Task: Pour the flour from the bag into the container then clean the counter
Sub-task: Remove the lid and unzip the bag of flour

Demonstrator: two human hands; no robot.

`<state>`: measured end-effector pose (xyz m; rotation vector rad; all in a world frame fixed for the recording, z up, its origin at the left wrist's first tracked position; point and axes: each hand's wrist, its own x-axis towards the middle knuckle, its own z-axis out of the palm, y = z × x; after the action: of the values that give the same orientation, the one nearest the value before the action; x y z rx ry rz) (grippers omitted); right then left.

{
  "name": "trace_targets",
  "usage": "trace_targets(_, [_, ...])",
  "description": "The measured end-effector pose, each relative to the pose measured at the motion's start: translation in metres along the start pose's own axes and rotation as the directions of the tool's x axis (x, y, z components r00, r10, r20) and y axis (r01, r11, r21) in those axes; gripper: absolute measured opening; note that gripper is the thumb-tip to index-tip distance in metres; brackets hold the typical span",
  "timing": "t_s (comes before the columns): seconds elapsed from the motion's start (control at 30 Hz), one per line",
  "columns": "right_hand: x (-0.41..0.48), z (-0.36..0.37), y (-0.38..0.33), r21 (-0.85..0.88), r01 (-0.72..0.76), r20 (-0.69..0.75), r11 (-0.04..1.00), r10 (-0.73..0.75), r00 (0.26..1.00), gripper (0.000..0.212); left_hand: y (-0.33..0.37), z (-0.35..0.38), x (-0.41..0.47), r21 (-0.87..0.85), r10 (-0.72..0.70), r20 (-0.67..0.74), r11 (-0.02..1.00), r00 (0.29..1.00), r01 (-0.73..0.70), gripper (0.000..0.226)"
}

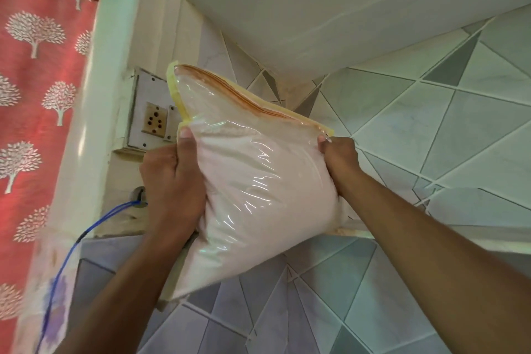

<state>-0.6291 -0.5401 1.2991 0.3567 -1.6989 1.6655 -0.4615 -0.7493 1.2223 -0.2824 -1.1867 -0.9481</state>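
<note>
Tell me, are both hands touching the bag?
Touching. Head view: left hand grips the bag at its side; right hand pinches its top corner.

clear plastic bag (218, 100): yellow edge trim, orange seal lines; white flour (273, 210) inside. red fabric curtain (43, 129): white tree print. ceramic wall tiles (431, 129): grey triangle pattern.

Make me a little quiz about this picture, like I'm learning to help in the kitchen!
1. True or false: the left hand and the right hand both hold the flour bag.
2. What sits on the wall just left of the bag? A) a clock B) a wall socket C) a mirror
3. Fill in: the curtain with white trees is ____.
Key: 1 true; 2 B; 3 red.
</note>
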Motion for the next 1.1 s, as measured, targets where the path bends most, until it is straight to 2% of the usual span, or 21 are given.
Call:
trace_targets(0.17, [-0.034,0.000,-0.023,0.028,-0.006,-0.078,1.000,0.008,0.997,0.036,0.023,-0.032,0.010,0.011,-0.004,0.000,1.000,1.000,0.004,0.058])
trace_targets(0.43, [-0.107,-0.024,-0.060,0.064,-0.013,-0.070,0.998,0.017,0.997,0.031,0.068,-0.097,0.003,0.062,0.002,-0.002,0.998,1.000,-0.002,0.058])
trace_targets(0.7, [-0.210,-0.079,-0.049,-0.006,0.063,-0.070,0.998,-0.063,0.996,0.035,0.133,-0.164,-0.066,0.115,-0.075,0.000,0.991,0.997,0.075,0.057])
trace_targets(0.93, [-0.299,-0.154,0.001,-0.090,0.003,-0.079,0.996,-0.010,0.997,0.036,0.159,-0.208,-0.164,0.277,-0.165,0.187,0.955,0.968,0.109,0.067])
trace_targets(1.1, [-0.355,-0.233,0.060,-0.119,-0.125,-0.116,0.985,0.112,0.987,0.037,0.184,-0.203,-0.255,0.310,-0.334,0.305,0.920,0.892,0.239,0.058])
